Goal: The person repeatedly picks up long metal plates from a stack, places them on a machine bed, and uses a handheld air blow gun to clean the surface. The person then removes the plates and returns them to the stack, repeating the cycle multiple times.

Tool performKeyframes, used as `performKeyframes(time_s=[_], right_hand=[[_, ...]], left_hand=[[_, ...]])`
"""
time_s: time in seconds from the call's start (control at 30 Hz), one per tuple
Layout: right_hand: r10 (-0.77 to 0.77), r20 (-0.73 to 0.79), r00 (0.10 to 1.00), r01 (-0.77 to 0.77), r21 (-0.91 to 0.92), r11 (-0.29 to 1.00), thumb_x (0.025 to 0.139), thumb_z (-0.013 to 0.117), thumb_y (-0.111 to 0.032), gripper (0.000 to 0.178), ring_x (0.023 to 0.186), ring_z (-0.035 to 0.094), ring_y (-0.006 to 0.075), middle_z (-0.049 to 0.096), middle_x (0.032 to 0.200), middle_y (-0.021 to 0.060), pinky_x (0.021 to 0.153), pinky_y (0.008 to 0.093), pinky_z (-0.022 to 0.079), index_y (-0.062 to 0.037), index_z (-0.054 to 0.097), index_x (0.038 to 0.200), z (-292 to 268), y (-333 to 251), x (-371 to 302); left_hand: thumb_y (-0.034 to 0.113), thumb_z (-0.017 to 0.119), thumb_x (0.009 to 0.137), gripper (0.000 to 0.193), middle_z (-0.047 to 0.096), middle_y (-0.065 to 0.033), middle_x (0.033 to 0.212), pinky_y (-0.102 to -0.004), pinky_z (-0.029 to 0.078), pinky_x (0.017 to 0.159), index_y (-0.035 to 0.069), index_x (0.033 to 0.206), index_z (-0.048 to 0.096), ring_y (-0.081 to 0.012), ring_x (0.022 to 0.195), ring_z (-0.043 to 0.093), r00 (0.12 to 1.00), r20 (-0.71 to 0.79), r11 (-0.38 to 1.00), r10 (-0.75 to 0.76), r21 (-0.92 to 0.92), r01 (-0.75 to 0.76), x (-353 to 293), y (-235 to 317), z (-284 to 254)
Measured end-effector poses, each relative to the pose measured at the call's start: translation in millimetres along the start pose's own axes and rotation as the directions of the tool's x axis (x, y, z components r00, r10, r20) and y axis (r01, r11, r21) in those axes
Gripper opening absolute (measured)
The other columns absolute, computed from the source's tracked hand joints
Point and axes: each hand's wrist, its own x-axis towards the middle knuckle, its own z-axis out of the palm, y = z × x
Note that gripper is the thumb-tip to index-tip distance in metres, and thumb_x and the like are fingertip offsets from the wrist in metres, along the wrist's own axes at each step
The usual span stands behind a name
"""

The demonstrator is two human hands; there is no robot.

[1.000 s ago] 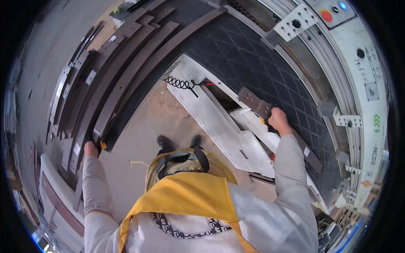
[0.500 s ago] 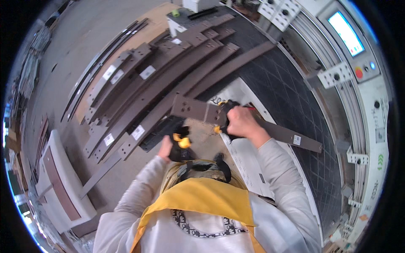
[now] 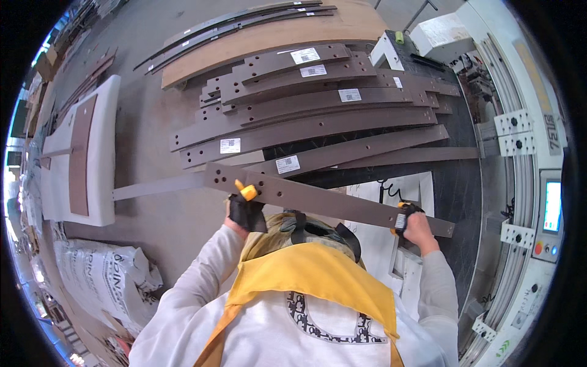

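A long brown board (image 3: 330, 203) with drilled holes lies across in front of my body, its left end slightly higher in the picture. My left hand (image 3: 246, 211), in a black glove with yellow fingertips, grips its lower edge near the left end, the thumb on top of its face. Near the right end, my right hand (image 3: 417, 226), gloved alike, is closed around the board; a white label shows beside those fingers. Just beyond lies a stack of similar brown boards (image 3: 318, 131), several with white labels and holes.
At right runs a machine with rails (image 3: 513, 183) and a lit screen (image 3: 552, 205). A dark worktable (image 3: 461, 244) stands beside it. To the left are a white padded stand (image 3: 104, 153) and a white plastic bag (image 3: 101, 275). A tan panel (image 3: 348, 24) lies behind the stack.
My left hand has taken hold of the board's left end. My right hand has shifted along toward its right end. The whole view has turned, with the stack now lying more crosswise.
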Motion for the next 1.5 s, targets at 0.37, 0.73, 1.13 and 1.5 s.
performKeyframes(time_s=[0.37, 0.73, 1.13, 1.5], right_hand=[[-0.460, 0.004, 0.888, 0.442, -0.282, 0.852, 0.058, 0.051, -0.001, 0.004, 0.069, 0.054, 0.0382, 0.056, 0.067, 0.0215, 0.064, 0.0437, 0.043, 0.0005, 0.054, 0.058, -50.6, -50.7, 160.5], [-0.527, 0.282, 0.802, 0.598, -0.380, 0.706, 0.056, 0.053, -0.006, 0.009, 0.071, 0.057, 0.0362, 0.058, 0.070, 0.0207, 0.071, 0.0421, 0.045, -0.0001, 0.058, 0.061, -28.8, -38.8, 218.8], [-0.574, 0.297, 0.763, 0.646, -0.330, 0.688, 0.058, 0.055, -0.004, 0.009, 0.070, 0.056, 0.0355, 0.058, 0.071, 0.0211, 0.067, 0.0416, 0.047, 0.0016, 0.058, 0.064, -24.9, -16.5, 213.2], [-0.385, 0.466, 0.797, 0.497, -0.144, 0.856, 0.063, 0.050, -0.002, 0.016, 0.081, 0.056, 0.0408, 0.057, 0.083, 0.0271, 0.074, 0.0430, 0.046, 0.0069, 0.057, 0.075, -39.6, -13.9, 239.3]], left_hand=[[0.027, 0.052, 0.085, 0.026, 0.061, -0.0106, 0.093, -0.0401, 0.049, 0.077, 0.006, 0.099, 0.055, -0.0269, 0.086, 0.059, 0.929, -0.340, 0.983, 0.149, -0.049, -0.176, -1.7, 50.0, -23.5], [0.010, 0.071, 0.053, 0.042, 0.057, -0.0147, 0.092, -0.0389, 0.042, 0.079, 0.005, 0.092, 0.057, -0.0321, 0.089, 0.054, 0.743, 0.482, -0.535, 0.465, 0.821, -0.198, 2.2, 14.7, 64.0], [0.011, 0.060, 0.055, 0.023, 0.059, -0.0100, 0.081, -0.0380, 0.043, 0.070, 0.007, 0.077, 0.064, -0.0287, 0.078, 0.055, 0.890, 0.450, -0.832, -0.076, 0.463, -0.305, 78.0, -7.2, 97.3], [0.032, 0.078, 0.058, 0.083, 0.048, -0.0216, 0.110, -0.0368, 0.039, 0.088, 0.000, 0.123, 0.037, -0.0292, 0.107, 0.045, 0.122, -0.379, 0.395, 0.918, 0.901, -0.178, 48.3, -76.8, 33.2]])
